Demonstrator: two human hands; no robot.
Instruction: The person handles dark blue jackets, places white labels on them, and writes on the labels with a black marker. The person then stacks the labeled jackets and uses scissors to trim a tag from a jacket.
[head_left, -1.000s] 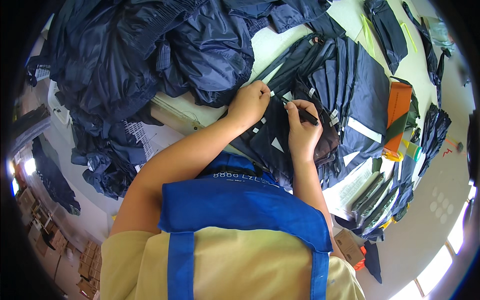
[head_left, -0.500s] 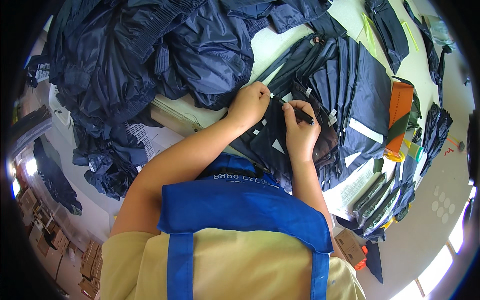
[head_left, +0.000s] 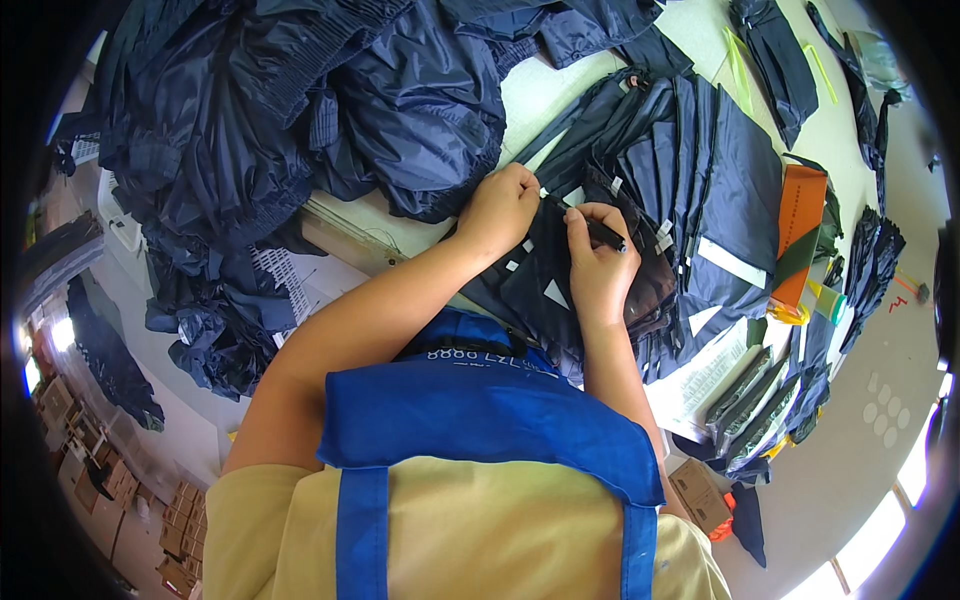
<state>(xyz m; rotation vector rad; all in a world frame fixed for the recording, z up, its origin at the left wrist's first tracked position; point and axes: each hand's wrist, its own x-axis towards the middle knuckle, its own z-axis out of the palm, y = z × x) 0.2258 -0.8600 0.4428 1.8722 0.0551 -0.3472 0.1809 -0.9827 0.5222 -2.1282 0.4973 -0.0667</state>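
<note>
Pinching a white tag (head_left: 543, 192) in a narrow grip amid fanned dark cloth (head_left: 738, 175) on the tabletop (head_left: 545, 95), the left hand (head_left: 497, 212) steadies it, marking apparently underway, for the right hand (head_left: 606, 265) clasping a black pen (head_left: 607, 236), other tags (head_left: 664, 237) too small to judge done or left.

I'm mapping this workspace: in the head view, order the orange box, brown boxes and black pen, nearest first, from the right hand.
1. Black pen: held in the right hand.
2. Orange box: to its right.
3. Brown boxes: far lower left.
</note>
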